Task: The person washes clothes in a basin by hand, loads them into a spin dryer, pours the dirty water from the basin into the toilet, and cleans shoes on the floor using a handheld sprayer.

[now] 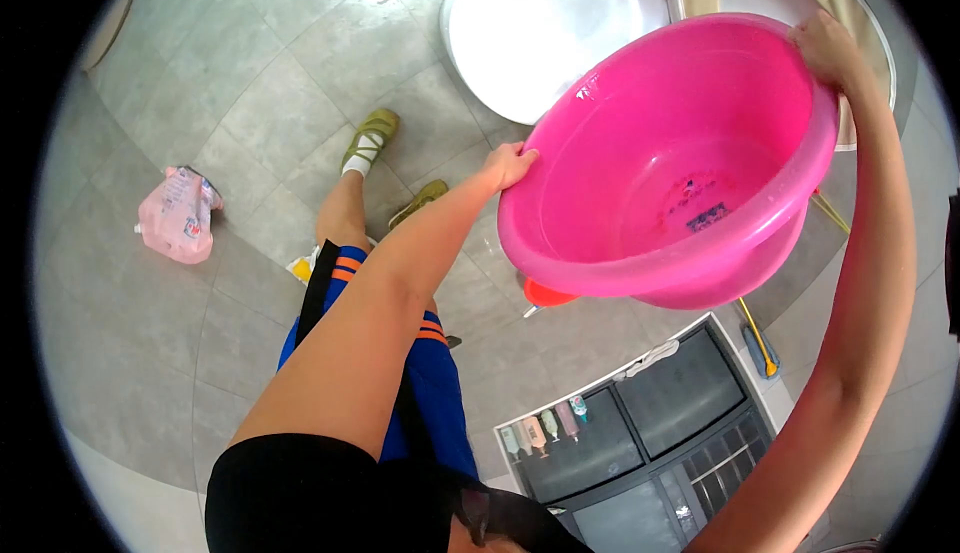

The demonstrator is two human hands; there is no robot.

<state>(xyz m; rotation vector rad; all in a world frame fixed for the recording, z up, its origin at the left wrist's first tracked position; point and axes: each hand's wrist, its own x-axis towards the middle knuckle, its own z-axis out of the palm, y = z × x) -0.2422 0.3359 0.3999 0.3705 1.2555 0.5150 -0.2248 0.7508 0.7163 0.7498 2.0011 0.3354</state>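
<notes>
A large pink basin is held tilted, its inside facing me, with dark printed marks on its bottom. My left hand is closed on the near-left part of its rim, thumb over the edge. At the upper right of the rim, my right hand grips with fingers wrapped round it. Behind the basin lies a round white tub, partly covered by the pink rim. Part of a red object shows below the basin.
A pink plastic bag or pouch lies on the tiled floor at left. Green shoes are on my feet. Several bottles line a dark-panelled cabinet or window. A yellow-handled brush or mop is beyond it.
</notes>
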